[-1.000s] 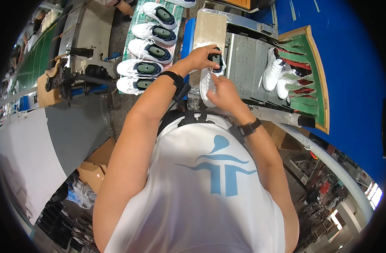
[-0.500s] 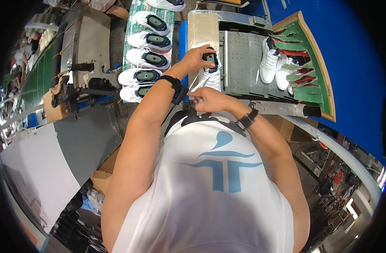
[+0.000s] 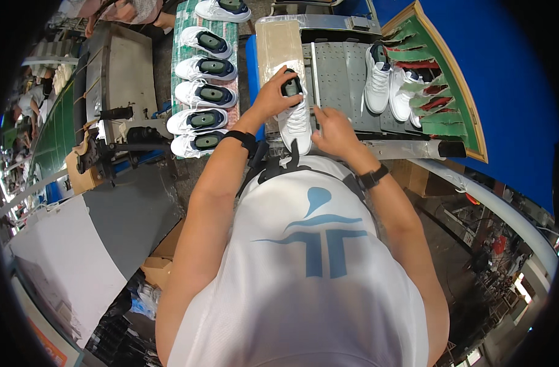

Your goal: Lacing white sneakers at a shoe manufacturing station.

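A white lace-up sneaker (image 3: 294, 125) with a dark lining lies on the tan board (image 3: 280, 46) in front of me, its toe toward my body. My left hand (image 3: 278, 95) is closed on its heel end, fingers and thumb around the opening, where a dark green insert (image 3: 291, 87) shows. Just right of the laces is my right hand (image 3: 336, 130), its fingers curled together. Whatever they hold, if anything, is too small to make out.
Several white sneakers (image 3: 207, 68) with green inserts stand in a row on a green-and-white covered surface at left. To the right, white sneakers (image 3: 377, 82) sit on a perforated metal conveyor (image 3: 340, 73) before a wood-framed opening with ragged green strips (image 3: 444, 125). Another person (image 3: 123, 11) is at upper left.
My right hand has moved right and slightly up, from below the laces to beside them. The laces no longer stretch out to the left. My left hand keeps its grip on the sneaker.
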